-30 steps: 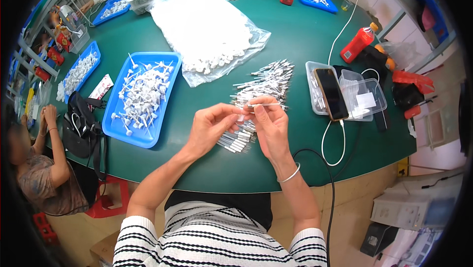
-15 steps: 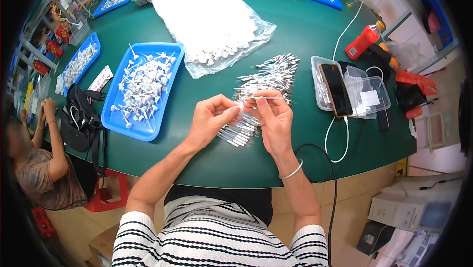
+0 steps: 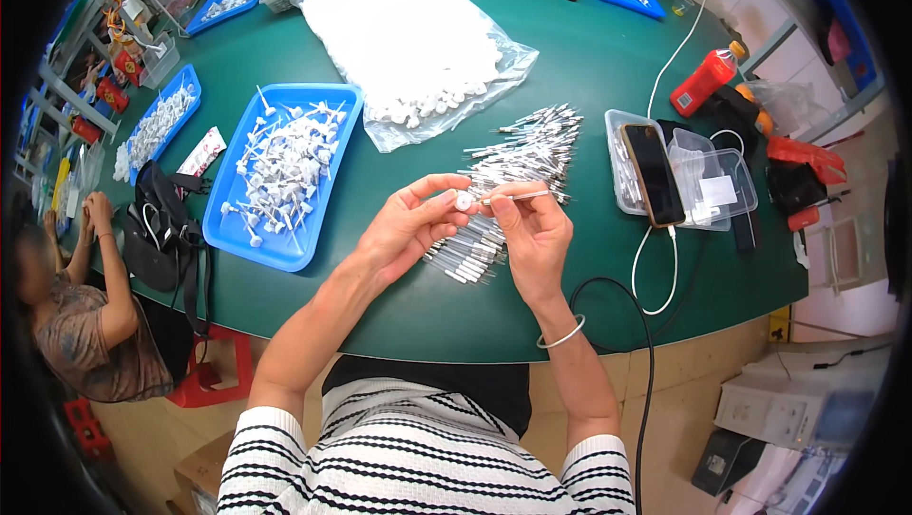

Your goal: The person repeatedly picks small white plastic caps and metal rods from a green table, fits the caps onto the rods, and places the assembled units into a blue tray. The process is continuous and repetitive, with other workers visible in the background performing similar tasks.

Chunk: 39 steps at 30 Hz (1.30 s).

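Between the thumb and fingertips of my left hand is a small white round cap, its circular face showing. My right hand pinches a thin metal-and-white rod, which points sideways with its left end close to the cap. Whether the two touch is hard to tell. Beneath and beyond both hands lies a loose pile of similar slim rods. A clear plastic bag full of white caps lies open farther back. Left of my hands, a blue tray holds many capped rods.
On the right, a phone rests on clear plastic boxes, with white and black cables nearby. A red bottle lies behind them. At left sit a black bag and another person. More blue trays stand farther off.
The white cap has come into clearer view as my left fingers turned and opened around it. The rod in my right hand has tilted slightly. The whole view has shifted a little.
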{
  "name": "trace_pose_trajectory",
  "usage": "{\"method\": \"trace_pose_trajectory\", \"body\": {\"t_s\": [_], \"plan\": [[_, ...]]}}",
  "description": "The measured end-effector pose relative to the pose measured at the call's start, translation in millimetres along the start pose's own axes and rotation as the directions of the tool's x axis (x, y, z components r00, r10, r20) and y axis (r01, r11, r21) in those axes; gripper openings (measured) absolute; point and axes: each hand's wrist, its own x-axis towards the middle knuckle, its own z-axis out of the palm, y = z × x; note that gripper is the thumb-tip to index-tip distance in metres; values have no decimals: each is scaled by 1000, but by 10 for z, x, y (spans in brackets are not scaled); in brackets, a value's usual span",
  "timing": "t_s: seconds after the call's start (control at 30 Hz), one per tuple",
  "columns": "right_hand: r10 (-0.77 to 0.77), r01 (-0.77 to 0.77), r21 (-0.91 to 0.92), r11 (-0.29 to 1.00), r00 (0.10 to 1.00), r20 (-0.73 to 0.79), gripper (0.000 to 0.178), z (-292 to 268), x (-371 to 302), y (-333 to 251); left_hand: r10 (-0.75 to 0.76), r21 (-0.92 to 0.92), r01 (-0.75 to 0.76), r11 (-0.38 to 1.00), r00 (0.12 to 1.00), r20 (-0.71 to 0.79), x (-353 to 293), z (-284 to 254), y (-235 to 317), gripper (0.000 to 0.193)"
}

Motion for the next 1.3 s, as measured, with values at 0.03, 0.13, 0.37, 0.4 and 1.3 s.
{"method": "trace_pose_trajectory", "body": {"t_s": [0.03,0.13,0.37,0.4,1.3], "plan": [[-5,5,-3,1000,1000,-9,13,9,-9,0,-7,-6,7,1000,1000,9,0,-5,-6,24],[-48,47,-56,997,999,-15,13,16,-9,31,-4,16,4,1000,1000,11,-6,-2,-12,24],[-89,87,-189,978,996,0,13,23,-3,-6,11,49,-11,999,1000,15,-11,-9,-34,23],[-80,78,-198,977,997,-1,13,18,-11,-10,7,47,-7,999,1000,14,-14,-20,-44,23],[-75,78,-257,963,997,22,10,14,-4,-79,-7,77,8,997,1000,-6,-17,12,-40,23]]}}
